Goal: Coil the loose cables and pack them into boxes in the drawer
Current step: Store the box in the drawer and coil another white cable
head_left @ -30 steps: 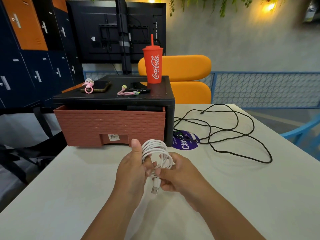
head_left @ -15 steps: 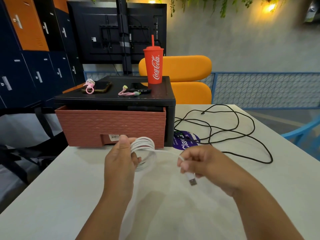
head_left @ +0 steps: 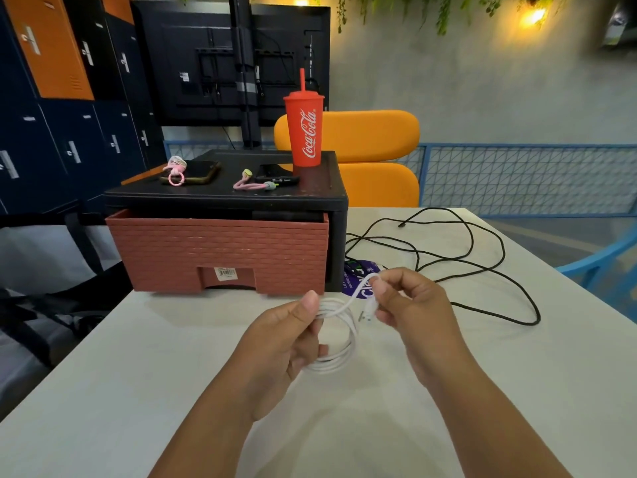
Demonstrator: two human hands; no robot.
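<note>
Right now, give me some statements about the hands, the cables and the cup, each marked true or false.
1. The left hand holds the coiled white cable. True.
2. The black cable is neatly coiled. False: it lies loose on the table.
3. The cup stands on the table. False: it stands on top of the drawer unit.
4. The right hand pinches the white cable near its plug end. True.
</note>
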